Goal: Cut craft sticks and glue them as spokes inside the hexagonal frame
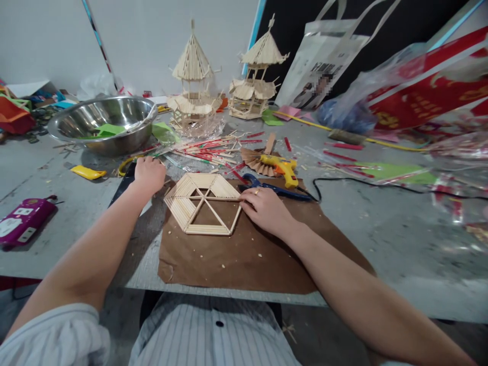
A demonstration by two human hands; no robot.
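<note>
A hexagonal frame of thin wooden sticks (178, 207) lies flat on a brown sheet (229, 264). Six spokes meet at its centre; the left and upper sections are filled with parallel sticks, while the lower and right ones are open. My right hand (263, 207) pinches the frame's right corner between thumb and fingers. Left of the frame, my left hand (149, 175) is closed, its fingers curled downward near the loose sticks; what they hold, if anything, is hidden. Just beyond my right hand are blue-handled pliers (282, 191) and a yellow glue gun (280, 166).
Two stick pagoda models (192, 61) stand at the back, behind scattered sticks in red wrappers (209, 151). A metal bowl (110, 147), yellow utility knife (87, 172) and purple power strip (26, 219) are on the left. A black cord (366, 179) runs right, near plastic bags.
</note>
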